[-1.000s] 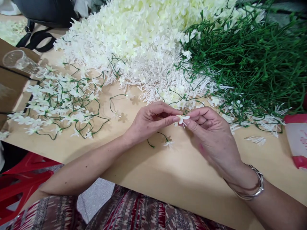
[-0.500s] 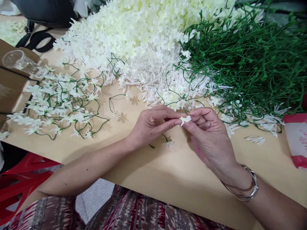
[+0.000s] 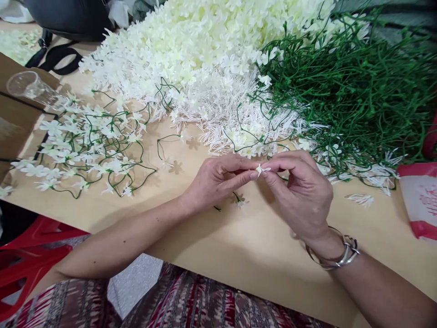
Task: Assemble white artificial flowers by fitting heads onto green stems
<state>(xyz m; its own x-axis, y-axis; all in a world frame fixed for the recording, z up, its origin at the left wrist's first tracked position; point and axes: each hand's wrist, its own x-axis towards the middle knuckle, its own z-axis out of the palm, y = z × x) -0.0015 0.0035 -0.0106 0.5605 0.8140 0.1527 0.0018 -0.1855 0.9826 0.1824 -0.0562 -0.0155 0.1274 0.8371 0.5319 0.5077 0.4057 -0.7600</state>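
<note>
Between my fingertips is a small white artificial flower (image 3: 262, 170). My left hand (image 3: 221, 178) pinches it from the left side with thumb and index finger. From the right, my right hand (image 3: 298, 191) grips it between thumb and fingertips. Whether a stem sits inside the pinch is hidden by the fingers. Just below my left hand a green stem piece with a white flower (image 3: 240, 203) lies on the table (image 3: 211, 255). Beyond my hands are a few white flowers on a green stem (image 3: 247, 141).
White petals (image 3: 205, 41) and white stamens (image 3: 225, 109) form a large heap at the back. Green plastic stems (image 3: 351, 95) are piled right. Flowered stems (image 3: 92, 146), a clear plastic cup (image 3: 32, 86) and a cardboard box (image 3: 17, 105) stand left; a red-white packet (image 3: 419, 200) lies right.
My right hand has turned over, its back now facing up, with fingers closer round the flower. The flower has tilted between the fingertips. My left hand has barely moved.
</note>
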